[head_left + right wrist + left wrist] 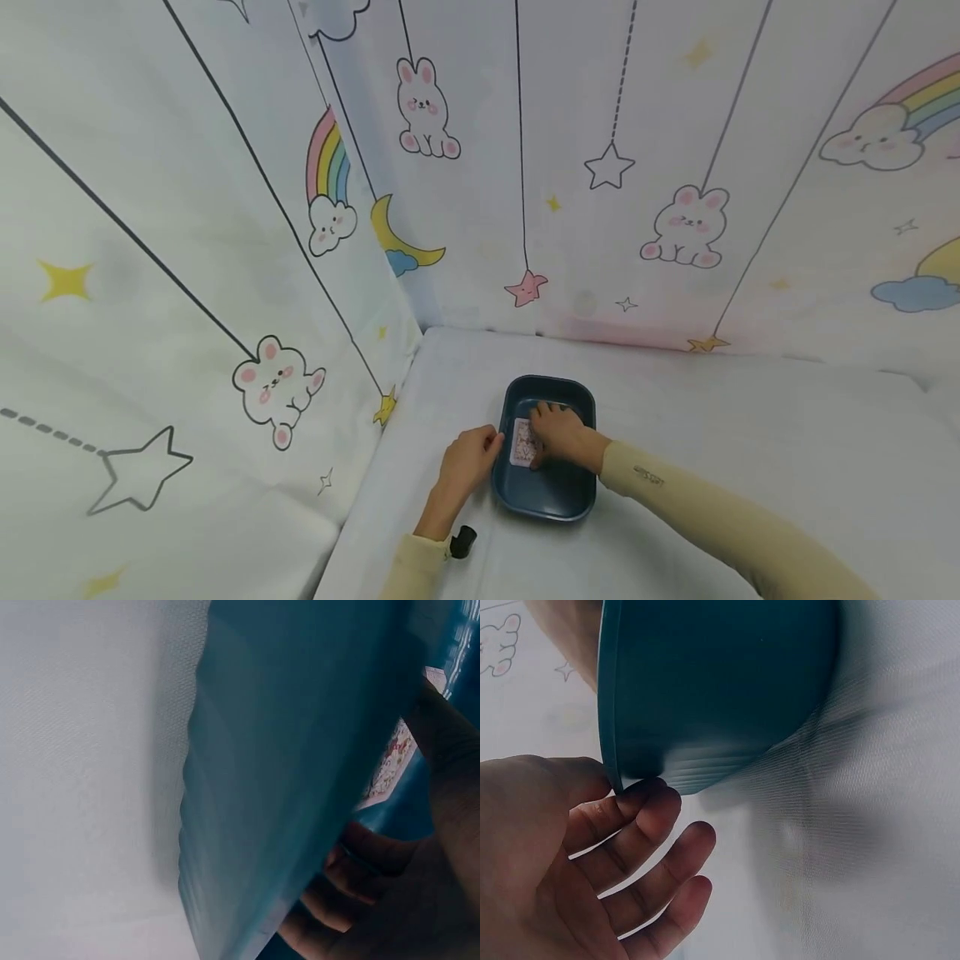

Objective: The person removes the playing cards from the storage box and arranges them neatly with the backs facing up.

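A dark blue plastic basin (pixel 546 502) with rounded corners sits on the white cloth. At its left rim, my left hand (pixel 467 462) pinches the edge between thumb and forefinger; the other fingers are spread apart in the left wrist view. My right hand (pixel 558 433) reaches inside the basin over a playing card (pixel 522 443) with a pink patterned back. Its thumb is at one end of the card and its fingers are at the other. In the right wrist view the basin's wall (pixel 292 750) hides part of the fingers and the card (pixel 391 765).
White cloth (pixel 750 442) covers the surface around the basin. Walls of printed fabric (pixel 480 208), with rabbits, stars and rainbows, rise at the back and on the left. A small black object (pixel 463 542) is at the left wrist.
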### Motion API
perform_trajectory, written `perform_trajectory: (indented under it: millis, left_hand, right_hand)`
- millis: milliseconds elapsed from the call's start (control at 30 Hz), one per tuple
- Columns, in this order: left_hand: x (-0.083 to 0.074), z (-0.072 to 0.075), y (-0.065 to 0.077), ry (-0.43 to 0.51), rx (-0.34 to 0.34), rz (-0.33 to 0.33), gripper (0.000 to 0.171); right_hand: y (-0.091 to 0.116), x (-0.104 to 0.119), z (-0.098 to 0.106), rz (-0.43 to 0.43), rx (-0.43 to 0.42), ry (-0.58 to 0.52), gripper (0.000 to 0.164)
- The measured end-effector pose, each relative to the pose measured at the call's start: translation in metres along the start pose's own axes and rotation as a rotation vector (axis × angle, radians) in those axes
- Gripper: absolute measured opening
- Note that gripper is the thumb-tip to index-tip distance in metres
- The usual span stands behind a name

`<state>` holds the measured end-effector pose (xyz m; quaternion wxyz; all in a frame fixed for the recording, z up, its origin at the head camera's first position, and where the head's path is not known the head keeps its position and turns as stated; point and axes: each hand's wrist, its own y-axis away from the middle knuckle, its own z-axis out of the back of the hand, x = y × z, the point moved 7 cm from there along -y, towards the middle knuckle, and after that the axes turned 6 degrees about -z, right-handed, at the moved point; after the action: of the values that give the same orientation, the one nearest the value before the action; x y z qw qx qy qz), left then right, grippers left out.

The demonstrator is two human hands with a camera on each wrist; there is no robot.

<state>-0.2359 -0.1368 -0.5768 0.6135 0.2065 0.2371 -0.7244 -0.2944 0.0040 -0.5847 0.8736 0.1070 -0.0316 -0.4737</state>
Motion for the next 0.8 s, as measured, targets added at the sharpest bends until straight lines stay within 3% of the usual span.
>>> perform_trajectory:
  millis: [100, 367, 533, 800]
  left_hand:
    - [0.0000, -0.0001, 0.0006, -0.004, 0.002, -0.002, 0.022]
    - [-0.0009, 0.0022, -0.0013, -0.006, 0.010, -0.010, 0.022]
    - [-0.0016, 0.0033, -0.0023, -0.007, 0.011, -0.019, 0.022]
    - [-0.0011, 0.0024, -0.0014, -0.012, 0.009, -0.022, 0.021]
  right_hand:
    - [-0.0013, -0.0003, 0.0001, -0.007, -0.002, -0.007, 0.096]
    - [-0.0009, 0.0021, 0.0069, -0.013, -0.086, 0.146, 0.092]
    - [0.0001, 0.0002, 0.0082, -0.020, -0.107, 0.033, 0.089]
    - [-0.0068, -0.0050, 0.0069, 0.000, -0.082, -0.204, 0.064]
